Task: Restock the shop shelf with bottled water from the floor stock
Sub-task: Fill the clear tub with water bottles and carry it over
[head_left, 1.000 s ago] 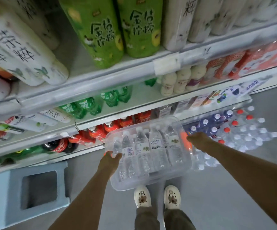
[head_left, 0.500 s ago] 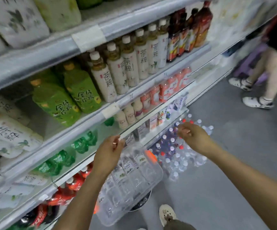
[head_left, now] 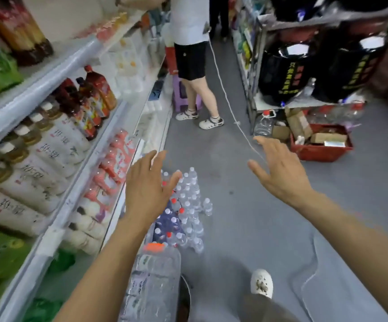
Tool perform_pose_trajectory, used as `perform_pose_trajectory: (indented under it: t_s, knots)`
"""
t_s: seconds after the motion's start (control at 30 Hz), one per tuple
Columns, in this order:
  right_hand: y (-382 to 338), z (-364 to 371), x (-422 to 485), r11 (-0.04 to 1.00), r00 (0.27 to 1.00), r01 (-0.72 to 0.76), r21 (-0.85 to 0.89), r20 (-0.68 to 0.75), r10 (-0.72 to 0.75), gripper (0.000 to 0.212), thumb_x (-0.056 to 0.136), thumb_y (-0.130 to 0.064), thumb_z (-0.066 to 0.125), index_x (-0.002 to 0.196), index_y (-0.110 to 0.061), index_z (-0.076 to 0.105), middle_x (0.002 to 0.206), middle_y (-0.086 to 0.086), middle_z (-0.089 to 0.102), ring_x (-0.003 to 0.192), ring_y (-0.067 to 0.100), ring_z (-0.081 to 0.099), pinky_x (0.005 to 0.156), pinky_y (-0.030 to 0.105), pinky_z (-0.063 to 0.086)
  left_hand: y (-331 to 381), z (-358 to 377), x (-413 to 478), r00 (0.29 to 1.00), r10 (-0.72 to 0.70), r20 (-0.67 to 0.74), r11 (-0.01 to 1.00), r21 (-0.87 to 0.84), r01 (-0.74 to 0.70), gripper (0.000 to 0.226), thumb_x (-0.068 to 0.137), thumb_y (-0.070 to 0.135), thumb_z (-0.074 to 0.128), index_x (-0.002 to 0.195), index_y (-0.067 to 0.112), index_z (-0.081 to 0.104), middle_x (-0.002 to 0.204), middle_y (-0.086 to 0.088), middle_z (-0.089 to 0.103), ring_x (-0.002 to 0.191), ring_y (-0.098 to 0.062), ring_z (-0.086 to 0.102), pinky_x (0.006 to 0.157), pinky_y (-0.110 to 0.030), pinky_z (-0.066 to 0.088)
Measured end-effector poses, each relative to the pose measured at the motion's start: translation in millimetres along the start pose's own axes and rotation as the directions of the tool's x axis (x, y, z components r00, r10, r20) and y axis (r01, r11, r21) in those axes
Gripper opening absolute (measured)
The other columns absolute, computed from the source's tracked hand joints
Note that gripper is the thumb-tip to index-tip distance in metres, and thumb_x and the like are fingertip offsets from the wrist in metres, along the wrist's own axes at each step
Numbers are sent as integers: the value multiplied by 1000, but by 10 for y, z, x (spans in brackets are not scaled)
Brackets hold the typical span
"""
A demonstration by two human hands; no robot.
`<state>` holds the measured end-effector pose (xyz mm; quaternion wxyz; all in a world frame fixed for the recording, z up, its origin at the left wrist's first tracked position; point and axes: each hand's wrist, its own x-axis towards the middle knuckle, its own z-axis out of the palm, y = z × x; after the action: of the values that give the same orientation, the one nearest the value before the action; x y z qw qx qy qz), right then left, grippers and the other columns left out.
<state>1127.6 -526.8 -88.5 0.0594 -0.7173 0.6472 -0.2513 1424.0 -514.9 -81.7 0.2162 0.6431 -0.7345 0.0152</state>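
Note:
A shrink-wrapped pack of water bottles (head_left: 153, 282) sits low beneath my left forearm, beside the shelf; what it rests on is hidden. Further along the aisle floor stand several loose water bottles (head_left: 189, 205) with white and red caps. My left hand (head_left: 147, 187) hovers above them, fingers spread, holding nothing. My right hand (head_left: 278, 173) is raised over the bare floor to the right, fingers also spread and empty. The shop shelf (head_left: 77, 180) runs along the left, stocked with tea and other drinks.
Another person (head_left: 193, 56) stands further down the aisle by a purple stool (head_left: 183, 96). On the right is a rack with black jars (head_left: 283, 73) and a red basket (head_left: 320, 145) on the floor. A white cord (head_left: 225, 96) runs down the aisle.
Both hands have let go of the wrapped pack, which now sits low by the shelf. My view has swung up and along the aisle, and both hands are lifted with fingers spread.

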Motion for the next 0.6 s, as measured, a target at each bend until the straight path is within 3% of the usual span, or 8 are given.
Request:
perform_pose_trajectory:
  t_s: [0.1,0.2,0.37,0.47,0.6]
  knots:
    - [464,-387,-250,975,975,-223,-13,-2,223,63,94,-39,58,148,-18,32,144,9,41,130,32,40,95,47,40,516,240,317,981,174,90,984,27,-177,76,88,62,33,138,8,51,136,-16,53,121,-38,52,98,-50,41]
    - [938,-808,-528,928,931,-364,-81,-73,359,60,94,-42,56,146,-19,35,142,10,43,127,33,42,91,46,42,1198,482,575,934,314,169,948,-7,-317,79,86,67,26,142,14,48,141,-15,49,125,-36,49,99,-49,40]
    - [1797,-1426,-1138,819,838,-543,-183,-180,515,55,95,-43,54,143,-19,40,136,9,49,124,32,46,93,44,40,2567,862,730,822,524,221,847,-39,-530,76,87,68,22,141,21,50,135,-8,51,122,-33,52,94,-46,43]
    - [2398,-1737,-1635,717,745,-667,-203,-194,638,57,95,-44,53,144,-19,38,139,8,47,126,31,46,95,43,41,3459,1166,703,730,619,290,773,-61,-631,79,86,70,17,143,23,45,134,-6,50,121,-31,51,93,-46,44]
    - [3252,-2180,-2358,572,606,-794,-204,-206,768,59,95,-47,52,144,-20,37,139,8,47,126,30,47,94,42,42,4749,1692,499,604,703,374,691,-158,-706,63,96,59,41,147,23,37,138,-5,45,127,-29,44,94,-44,42]
